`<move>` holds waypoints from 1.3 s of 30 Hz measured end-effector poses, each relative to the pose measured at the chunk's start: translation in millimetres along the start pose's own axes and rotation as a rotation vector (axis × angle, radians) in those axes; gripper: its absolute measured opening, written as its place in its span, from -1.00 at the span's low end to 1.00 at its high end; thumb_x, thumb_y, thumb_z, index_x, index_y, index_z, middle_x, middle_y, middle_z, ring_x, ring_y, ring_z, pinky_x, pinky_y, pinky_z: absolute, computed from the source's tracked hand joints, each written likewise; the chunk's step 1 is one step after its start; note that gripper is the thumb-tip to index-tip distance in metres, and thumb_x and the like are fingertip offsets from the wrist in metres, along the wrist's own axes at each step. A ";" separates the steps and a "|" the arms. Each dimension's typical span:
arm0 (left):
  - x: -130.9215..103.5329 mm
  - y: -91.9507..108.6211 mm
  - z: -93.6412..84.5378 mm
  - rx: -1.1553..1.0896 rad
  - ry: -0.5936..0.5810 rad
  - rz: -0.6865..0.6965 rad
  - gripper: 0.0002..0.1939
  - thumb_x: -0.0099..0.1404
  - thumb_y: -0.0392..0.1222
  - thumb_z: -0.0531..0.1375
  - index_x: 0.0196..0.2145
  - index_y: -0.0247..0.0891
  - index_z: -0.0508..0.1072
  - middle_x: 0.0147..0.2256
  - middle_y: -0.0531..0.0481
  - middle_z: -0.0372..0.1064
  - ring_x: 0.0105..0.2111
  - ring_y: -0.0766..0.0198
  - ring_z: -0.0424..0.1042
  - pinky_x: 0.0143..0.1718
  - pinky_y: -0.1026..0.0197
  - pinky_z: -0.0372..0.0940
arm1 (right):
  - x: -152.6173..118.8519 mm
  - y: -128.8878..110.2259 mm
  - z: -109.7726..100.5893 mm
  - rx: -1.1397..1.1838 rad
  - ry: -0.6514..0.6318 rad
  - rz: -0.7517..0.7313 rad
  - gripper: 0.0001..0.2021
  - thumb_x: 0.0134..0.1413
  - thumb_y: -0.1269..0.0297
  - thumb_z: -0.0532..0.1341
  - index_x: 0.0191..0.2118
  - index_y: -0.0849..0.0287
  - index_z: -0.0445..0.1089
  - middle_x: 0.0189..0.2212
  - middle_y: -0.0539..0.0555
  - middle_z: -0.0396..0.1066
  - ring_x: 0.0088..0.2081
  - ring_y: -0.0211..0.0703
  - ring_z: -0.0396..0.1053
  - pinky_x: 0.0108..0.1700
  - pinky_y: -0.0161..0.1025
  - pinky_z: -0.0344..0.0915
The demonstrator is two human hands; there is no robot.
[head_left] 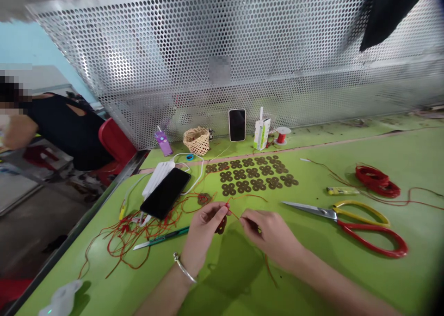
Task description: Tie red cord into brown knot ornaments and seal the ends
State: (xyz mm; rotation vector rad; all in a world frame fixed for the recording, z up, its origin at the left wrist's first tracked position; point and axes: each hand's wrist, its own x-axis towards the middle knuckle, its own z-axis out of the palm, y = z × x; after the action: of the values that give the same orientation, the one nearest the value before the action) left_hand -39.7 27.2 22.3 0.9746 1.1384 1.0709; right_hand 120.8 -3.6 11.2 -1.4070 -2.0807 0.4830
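My left hand point(208, 221) pinches a small red knot point(227, 205) between thumb and forefinger, with dark coin-like discs point(221, 225) hanging beneath it, partly hidden by the fingers. A thin red cord point(234, 214) runs from the knot to my right hand point(265, 228), whose fingertips are closed on it. Loose cord hangs below the right hand. Just beyond both hands, rows of dark four-lobed coin clusters point(258, 184) lie flat on the green table point(312, 270). Another cluster point(204, 198) with red cord lies behind the left hand.
Scissors point(335, 213), a lighter point(342, 191) and a red cord coil point(376, 180) lie right. Left are a black phone point(165, 193), tangled cord point(121, 242) and a cutter point(169, 235). A basket point(197, 141), upright phone point(237, 125), carton point(261, 134) and spool point(282, 135) stand behind.
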 end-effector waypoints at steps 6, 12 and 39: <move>-2.6 2.3 0.1 0.078 -0.004 -0.006 -0.71 -0.14 -0.08 0.37 -0.49 -0.34 0.48 -0.62 0.09 0.31 -0.66 0.47 0.14 -0.65 0.39 0.08 | -1.4 0.0 2.2 -0.005 0.016 -0.021 -0.80 0.13 0.40 0.01 -0.46 0.16 0.31 -0.62 -0.03 0.31 -0.61 -0.29 0.20 -0.53 -0.34 0.02; -0.8 -1.0 0.2 0.089 0.026 0.009 -0.72 -0.12 -0.09 0.36 -0.50 -0.35 0.47 -0.65 0.11 0.27 -0.66 0.48 0.13 -0.66 0.39 0.06 | -2.3 -1.1 3.6 -0.037 -0.012 -0.111 -0.78 0.14 0.42 -0.01 -0.47 0.16 0.29 -0.64 -0.04 0.27 -0.60 -0.30 0.17 -0.51 -0.34 0.01; -3.0 -1.8 -1.7 0.018 -0.044 0.037 -0.76 -0.08 -0.16 0.35 -0.42 -0.31 0.50 -0.59 0.08 0.33 -0.58 0.40 0.26 -0.55 0.34 0.22 | 6.8 12.4 -6.3 0.486 0.310 0.153 -0.88 0.18 0.30 0.04 -0.26 0.12 0.30 -0.31 0.08 0.34 -0.24 -0.13 0.32 -0.17 -0.15 0.29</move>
State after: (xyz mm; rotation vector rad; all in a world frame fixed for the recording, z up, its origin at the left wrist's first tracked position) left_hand -41.3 24.0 21.0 1.0323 1.0997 1.0658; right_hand 131.8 7.2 10.5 -1.2563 -1.4897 0.7249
